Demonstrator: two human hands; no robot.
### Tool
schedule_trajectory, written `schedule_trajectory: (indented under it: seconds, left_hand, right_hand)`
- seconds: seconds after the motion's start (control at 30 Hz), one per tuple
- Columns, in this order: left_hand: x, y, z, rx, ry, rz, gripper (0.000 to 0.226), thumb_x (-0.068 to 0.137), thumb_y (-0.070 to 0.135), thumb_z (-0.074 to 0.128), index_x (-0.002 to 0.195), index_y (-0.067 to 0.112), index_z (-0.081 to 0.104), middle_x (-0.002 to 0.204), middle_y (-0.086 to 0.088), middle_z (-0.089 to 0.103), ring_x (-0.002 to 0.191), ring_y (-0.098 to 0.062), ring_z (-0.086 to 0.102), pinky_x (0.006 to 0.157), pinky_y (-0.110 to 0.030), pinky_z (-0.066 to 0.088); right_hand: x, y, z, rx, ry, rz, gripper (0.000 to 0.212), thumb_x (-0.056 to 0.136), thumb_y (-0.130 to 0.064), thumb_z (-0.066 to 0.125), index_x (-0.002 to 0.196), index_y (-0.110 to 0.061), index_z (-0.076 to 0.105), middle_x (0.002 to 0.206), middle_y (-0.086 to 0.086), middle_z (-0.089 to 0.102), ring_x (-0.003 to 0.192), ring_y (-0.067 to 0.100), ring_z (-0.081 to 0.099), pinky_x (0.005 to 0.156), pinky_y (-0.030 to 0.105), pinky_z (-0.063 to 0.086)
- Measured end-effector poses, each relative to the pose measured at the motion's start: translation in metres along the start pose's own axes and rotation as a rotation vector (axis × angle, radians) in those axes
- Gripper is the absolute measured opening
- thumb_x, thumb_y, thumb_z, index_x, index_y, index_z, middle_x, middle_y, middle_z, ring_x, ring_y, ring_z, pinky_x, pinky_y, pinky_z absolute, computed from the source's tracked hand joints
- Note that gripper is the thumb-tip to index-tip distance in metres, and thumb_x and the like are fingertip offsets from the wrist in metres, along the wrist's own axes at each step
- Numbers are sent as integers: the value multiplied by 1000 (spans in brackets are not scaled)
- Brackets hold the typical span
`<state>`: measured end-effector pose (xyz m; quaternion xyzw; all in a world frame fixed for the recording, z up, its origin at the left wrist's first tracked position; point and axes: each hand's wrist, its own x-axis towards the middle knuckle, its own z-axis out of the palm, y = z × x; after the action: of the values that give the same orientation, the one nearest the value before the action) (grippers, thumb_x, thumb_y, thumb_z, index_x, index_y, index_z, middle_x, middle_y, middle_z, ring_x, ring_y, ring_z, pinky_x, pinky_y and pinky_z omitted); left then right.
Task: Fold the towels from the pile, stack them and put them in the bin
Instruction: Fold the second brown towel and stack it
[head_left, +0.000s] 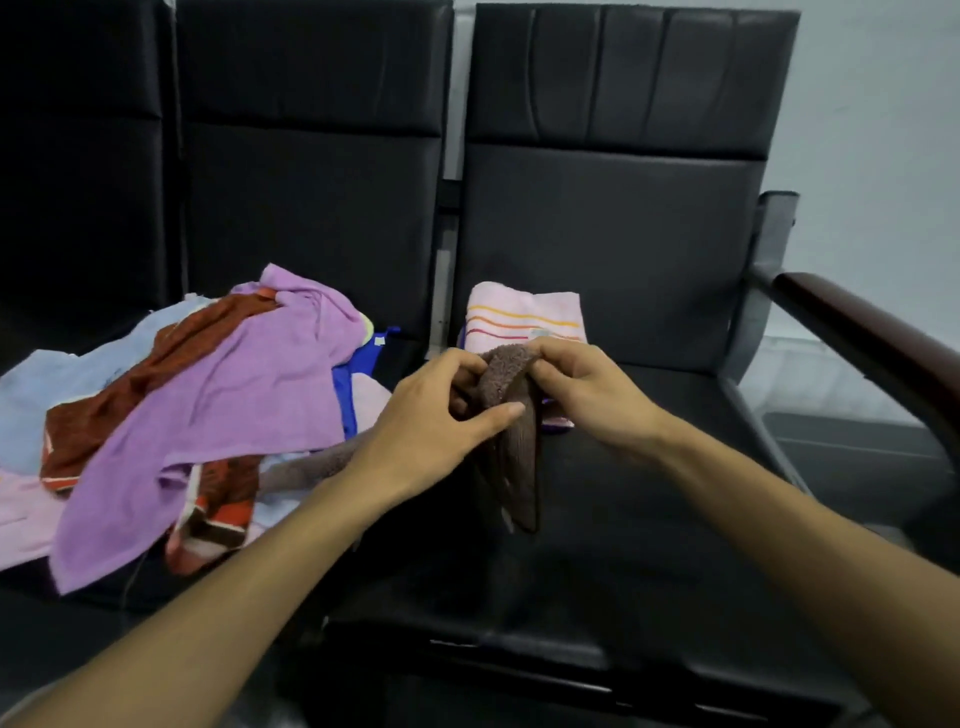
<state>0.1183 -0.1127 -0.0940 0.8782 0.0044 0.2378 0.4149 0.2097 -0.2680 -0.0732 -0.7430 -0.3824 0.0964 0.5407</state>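
Head camera: black seats fill the frame, and the left one bears the loose pile of towels. On the right seat lies a folded pink striped towel. Just before it, my left hand and right hand both pinch the top of the brown towel, which hangs down.

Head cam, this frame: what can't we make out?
Bin: nowhere in the head view.
Brown towel: top edge hidden under the left hand and right hand; fold state unclear.
Striped towel: near part behind the hands; stack count unclear.
Pile: cut by the left edge; lower towels covered by the purple towel.
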Motion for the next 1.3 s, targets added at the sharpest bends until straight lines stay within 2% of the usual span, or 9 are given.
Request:
schedule_trajectory:
  seconds: [0.2, 0.33, 0.43, 0.63, 0.73, 0.87, 1.0, 1.07, 1.3]
  left_hand:
    - [10, 3, 38, 20, -144, 33, 21, 89, 18, 65, 109, 26, 66, 102, 9, 71, 95, -4, 65, 91, -31, 53]
    - [22, -2, 58, 53, -283, 16, 18, 99, 17, 47, 109, 26, 60, 107, 7, 67, 105, -10, 61, 96, -33, 47]
    - [29, 1, 61, 28, -340, -23, 21, 102, 21, 41, 107, 27, 61, 111, 8, 65, 109, -8, 57, 99, -29, 44]
    - [29, 6, 49, -2, -681, 1, 25, 83, 43, 65, 104, 30, 67, 83, 0, 68, 76, -13, 63, 76, -31, 50]
    - [27, -3, 48, 83, -762, 17, 20, 81, 34, 72, 100, 31, 66, 92, 7, 71, 85, -4, 66, 80, -26, 53]
    - [30, -21, 39, 284, -730, 10, 11, 88, 24, 67, 100, 24, 69, 98, 12, 68, 92, 0, 63, 86, -24, 52]
    - [35, -38, 24, 386, -606, -13, 5, 90, 21, 65, 91, 26, 66, 93, 9, 67, 90, -6, 61, 80, -21, 47]
    - [35, -46, 17, 398, -544, -45, 6, 89, 20, 66, 90, 26, 66, 88, 10, 65, 86, -6, 60, 73, -17, 43]
    - [33, -69, 11, 396, -396, -254, 6, 92, 12, 62, 93, 16, 66, 73, 3, 63, 53, -7, 54, 53, -17, 39]
  right_hand:
    - [-32, 46, -30, -131, 80, 24, 25, 100, -4, 42, 107, -11, 66, 104, 1, 69, 96, 7, 61, 92, 26, 48]
    - [-42, 56, -49, -323, -5, 39, 19, 101, -16, 46, 104, -17, 65, 98, -9, 66, 89, -2, 58, 83, 12, 44]
    - [-52, 58, -67, -333, -104, 101, 22, 98, -27, 52, 85, -16, 66, 75, -14, 60, 69, -2, 52, 69, 16, 42]
    - [-75, 62, -96, -320, -282, 221, 32, 89, -33, 63, 61, -17, 60, 57, -10, 49, 56, -1, 42, 59, 14, 36]
    - [-78, 68, -106, -439, -336, 266, 24, 83, -35, 72, 64, -22, 64, 60, -9, 59, 60, -1, 51, 61, 14, 41]
    - [-79, 84, -115, -675, -403, 354, 16, 79, -35, 77, 70, -29, 66, 70, -8, 66, 66, 1, 58, 68, 21, 47]
    - [-79, 98, -126, -751, -401, 448, 14, 81, -30, 76, 75, -26, 65, 74, 2, 69, 71, 22, 67, 68, 28, 53]
    - [-80, 102, -131, -788, -370, 444, 14, 84, -30, 73, 74, -27, 65, 73, -5, 67, 69, 12, 62, 70, 26, 49]
    - [-82, 99, -130, -439, 17, 379, 32, 98, -22, 54, 71, -4, 58, 45, 2, 47, 42, 14, 42, 50, 24, 41]
